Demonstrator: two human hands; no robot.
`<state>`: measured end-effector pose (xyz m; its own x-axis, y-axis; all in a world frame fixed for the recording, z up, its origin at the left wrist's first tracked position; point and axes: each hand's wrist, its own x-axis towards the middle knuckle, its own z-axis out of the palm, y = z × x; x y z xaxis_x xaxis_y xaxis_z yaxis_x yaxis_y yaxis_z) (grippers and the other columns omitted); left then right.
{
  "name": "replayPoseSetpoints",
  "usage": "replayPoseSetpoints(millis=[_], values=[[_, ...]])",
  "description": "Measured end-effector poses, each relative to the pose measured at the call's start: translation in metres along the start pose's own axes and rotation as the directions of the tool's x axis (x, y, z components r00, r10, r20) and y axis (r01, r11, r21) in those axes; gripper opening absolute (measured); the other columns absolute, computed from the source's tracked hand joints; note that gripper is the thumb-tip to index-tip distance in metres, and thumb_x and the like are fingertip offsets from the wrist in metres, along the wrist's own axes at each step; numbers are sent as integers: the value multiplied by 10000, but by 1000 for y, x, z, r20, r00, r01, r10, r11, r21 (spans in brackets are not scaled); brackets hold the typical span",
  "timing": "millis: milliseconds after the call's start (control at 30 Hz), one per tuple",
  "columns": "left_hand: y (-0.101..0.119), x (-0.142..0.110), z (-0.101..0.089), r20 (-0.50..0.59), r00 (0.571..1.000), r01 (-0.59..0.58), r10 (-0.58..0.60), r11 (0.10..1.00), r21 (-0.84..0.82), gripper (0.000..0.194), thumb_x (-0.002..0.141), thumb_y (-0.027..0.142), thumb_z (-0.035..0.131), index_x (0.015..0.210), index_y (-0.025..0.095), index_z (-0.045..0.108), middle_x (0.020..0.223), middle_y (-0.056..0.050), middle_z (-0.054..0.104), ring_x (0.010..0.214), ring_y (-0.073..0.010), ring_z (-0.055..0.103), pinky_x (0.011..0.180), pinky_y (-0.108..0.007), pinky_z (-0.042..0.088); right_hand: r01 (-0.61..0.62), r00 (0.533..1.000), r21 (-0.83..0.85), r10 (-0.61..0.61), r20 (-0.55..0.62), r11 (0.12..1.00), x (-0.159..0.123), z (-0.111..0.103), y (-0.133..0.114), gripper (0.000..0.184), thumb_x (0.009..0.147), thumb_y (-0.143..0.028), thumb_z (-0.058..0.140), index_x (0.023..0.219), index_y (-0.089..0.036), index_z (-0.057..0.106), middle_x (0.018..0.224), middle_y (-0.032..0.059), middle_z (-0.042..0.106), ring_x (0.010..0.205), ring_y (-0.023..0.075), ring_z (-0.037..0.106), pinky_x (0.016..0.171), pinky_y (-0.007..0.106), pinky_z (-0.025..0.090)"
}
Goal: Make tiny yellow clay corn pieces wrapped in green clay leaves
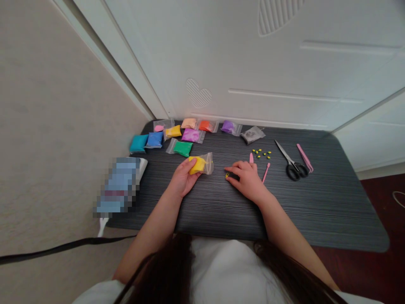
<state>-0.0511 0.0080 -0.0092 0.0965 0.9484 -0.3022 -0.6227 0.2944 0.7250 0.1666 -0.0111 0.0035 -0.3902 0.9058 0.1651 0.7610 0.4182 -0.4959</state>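
Note:
My left hand (186,177) grips a clear zip bag of yellow modelling clay (196,165), its open-looking end pointing right. Low over the dark table, my right hand (245,177) has thumb and forefinger around a tiny yellow-and-green clay piece (227,175). Just beyond that hand lie several similar small yellow-and-green pieces (259,153), loosely grouped. A pink flat-ended tool (251,158) is partly hidden behind my right fingers. Beside the same hand rests a slim pink modelling tool (266,172).
Bags of coloured clay, among them green (183,148), blue (155,139) and purple (228,126), line the back left of the table (316,207). A grey bag (252,134) lies farther right. Black-handled scissors (291,164) and pink tweezers (304,158) lie right. A blurred device (118,185) stands left.

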Motion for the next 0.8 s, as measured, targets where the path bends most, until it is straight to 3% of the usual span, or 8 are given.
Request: replayPoseSetpoints(millis=[167,333,433,567,700,800], values=[[-1,0,-1,7,1000,-6,6,1000,-6,129,741,181,595,850,112,602,847,-50,634,768,-115,592,703,-235,495,31,1000,92,-31,-5,995,1,3,-3,103,788,-263,543,829,-252,637,936,21,617,899,190,522,849,409,278],[-1,1,-1,10,1000,2,-2,1000,-1,139,750,192,587,864,113,601,859,-49,635,778,-117,594,698,-229,494,-76,990,407,117,-78,910,2,-3,-9,101,783,-273,531,843,-214,585,816,7,626,771,146,561,725,294,411],[-1,1,-2,20,1000,-1,1,1000,0,126,755,192,581,851,112,601,847,-45,635,764,-111,592,689,-223,492,-89,977,513,174,-120,854,1,-5,-11,155,758,-292,561,890,-215,584,798,6,610,737,138,558,686,272,434],[0,1,-1,22,1000,-2,2,1000,-4,120,754,187,583,849,116,600,847,-40,635,762,-106,592,689,-218,489,-58,986,508,129,-107,860,1,-6,-12,191,777,-296,549,942,-226,614,777,10,608,716,135,551,677,271,424],[0,1,-1,19,1000,1,-1,1000,1,132,747,193,592,854,116,599,846,-44,635,758,-108,593,692,-224,491,-108,984,504,164,-68,857,0,-7,-15,144,755,-341,578,784,-208,625,706,-2,604,651,124,533,604,249,394],[-1,1,-1,19,1000,-6,6,1000,-1,128,748,193,591,850,115,599,840,-41,633,757,-105,591,695,-224,491,-163,970,522,233,-71,837,-1,-8,-15,235,710,-392,617,621,-188,540,585,-30,516,554,100,448,532,236,335]])
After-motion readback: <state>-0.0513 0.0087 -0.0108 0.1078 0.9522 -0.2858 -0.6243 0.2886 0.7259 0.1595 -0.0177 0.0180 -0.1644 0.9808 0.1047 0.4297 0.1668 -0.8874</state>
